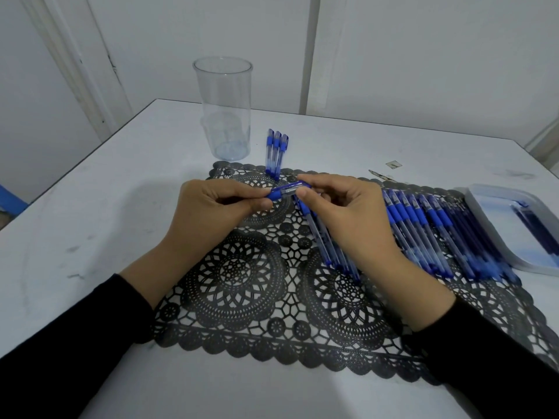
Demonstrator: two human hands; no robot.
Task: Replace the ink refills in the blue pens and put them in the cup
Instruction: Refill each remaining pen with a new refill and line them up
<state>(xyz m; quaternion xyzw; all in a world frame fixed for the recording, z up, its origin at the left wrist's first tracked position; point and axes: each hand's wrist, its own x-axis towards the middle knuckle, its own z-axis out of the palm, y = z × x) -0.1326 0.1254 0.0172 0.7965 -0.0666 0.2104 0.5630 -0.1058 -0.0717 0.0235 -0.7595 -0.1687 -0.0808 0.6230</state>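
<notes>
Both hands hold one blue pen (286, 190) above the black lace mat (251, 276). My left hand (217, 210) pinches its blue grip end, and my right hand (341, 216) pinches the clear barrel end. Several blue pens (420, 234) lie in a row on the mat to the right, partly hidden under my right hand. Three capped blue pens (276, 152) lie side by side at the mat's far edge. The tall clear cup (223, 108) stands upright behind them to the left, with nothing in it.
A shallow white tray (490, 213) with dark refills sits at the right edge of the mat. A small scrap (394, 164) and a thin dark piece (379, 175) lie on the white table (90, 237) beyond the pens. Walls stand close behind.
</notes>
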